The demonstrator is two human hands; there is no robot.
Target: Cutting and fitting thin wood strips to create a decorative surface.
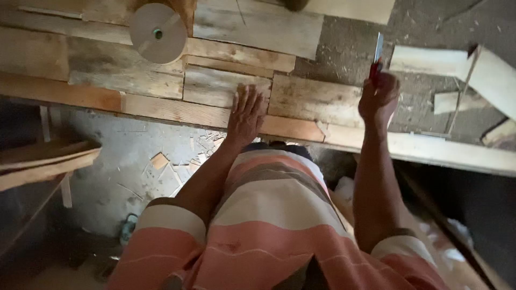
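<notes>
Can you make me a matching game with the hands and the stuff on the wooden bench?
Things:
1. left hand
2. right hand
3. round disc
4. wood scraps

Places or states:
A. on the floor below the bench
B. flat on a plank
C. at the top left, pale with a small centre hole
D. gripping a red-handled tool

Pairs: 1-B, 2-D, 3-C, 4-A

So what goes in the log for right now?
left hand: flat on wooden bench | right hand: gripping red-handled tool | round disc: far left
</notes>
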